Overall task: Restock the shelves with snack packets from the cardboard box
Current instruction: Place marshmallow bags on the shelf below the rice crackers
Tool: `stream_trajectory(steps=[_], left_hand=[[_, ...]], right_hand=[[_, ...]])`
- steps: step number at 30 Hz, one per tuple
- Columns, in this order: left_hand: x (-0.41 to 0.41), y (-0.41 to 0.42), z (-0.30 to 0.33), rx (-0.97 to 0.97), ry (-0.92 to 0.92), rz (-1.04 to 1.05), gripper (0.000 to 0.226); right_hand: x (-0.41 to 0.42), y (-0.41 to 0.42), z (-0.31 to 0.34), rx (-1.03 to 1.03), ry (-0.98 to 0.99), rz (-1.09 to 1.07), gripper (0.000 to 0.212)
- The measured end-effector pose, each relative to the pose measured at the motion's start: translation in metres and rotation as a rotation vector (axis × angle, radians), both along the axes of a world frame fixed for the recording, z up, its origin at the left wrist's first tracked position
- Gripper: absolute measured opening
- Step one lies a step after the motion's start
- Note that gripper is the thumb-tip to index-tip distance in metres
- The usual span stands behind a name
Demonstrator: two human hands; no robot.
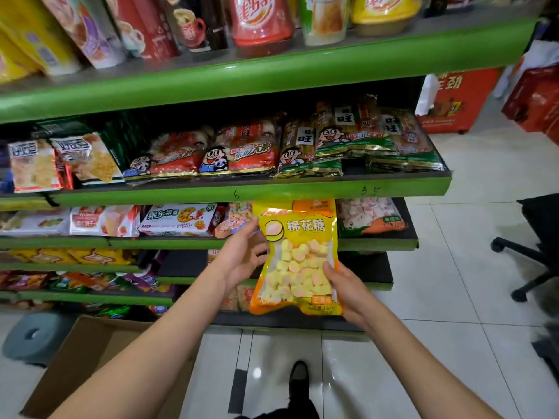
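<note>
Between my two hands, a yellow marshmallow bag stands upright before the green shelves. My left hand grips its left edge; my right hand grips its bottom right corner. Both arms reach forward above the cardboard box.
</note>
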State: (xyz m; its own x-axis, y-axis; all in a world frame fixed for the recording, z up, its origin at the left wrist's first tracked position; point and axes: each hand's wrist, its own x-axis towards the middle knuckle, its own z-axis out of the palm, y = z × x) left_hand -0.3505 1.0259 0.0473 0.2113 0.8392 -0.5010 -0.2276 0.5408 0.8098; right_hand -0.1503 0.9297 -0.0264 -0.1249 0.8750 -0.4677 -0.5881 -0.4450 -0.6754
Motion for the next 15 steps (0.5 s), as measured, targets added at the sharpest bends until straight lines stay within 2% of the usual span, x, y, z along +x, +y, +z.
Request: stream_trajectory(steps=[2, 5, 8, 11, 15], left_hand=[[-0.002, -0.006, 0.000, -0.014, 0.058, -0.047, 0.025], [-0.004, -0.011, 0.002, -0.005, 0.124, 0.008, 0.022], [-0.006, -0.013, 0.005, 0.010, 0.134, 0.071, 0.023], [-0.008, -0.015, 0.007, 0.056, 0.166, 0.096, 0.024], [-0.016, -0.024, 0.009, 0.146, 0.212, 0.063, 0.024]], right_hand=[[0.002, -0.005, 0.001, -0.003, -0.016, 0.055, 0.024], [0.007, -0.014, 0.004, -0.019, 0.005, 0.101, 0.026], [0.013, -0.032, 0.005, 0.046, 0.078, 0.166, 0.040], [0.014, -0.059, -0.003, 0.049, -0.048, 0.286, 0.056], [0.016, -0.079, -0.008, 0.054, -0.157, 0.284, 0.049]])
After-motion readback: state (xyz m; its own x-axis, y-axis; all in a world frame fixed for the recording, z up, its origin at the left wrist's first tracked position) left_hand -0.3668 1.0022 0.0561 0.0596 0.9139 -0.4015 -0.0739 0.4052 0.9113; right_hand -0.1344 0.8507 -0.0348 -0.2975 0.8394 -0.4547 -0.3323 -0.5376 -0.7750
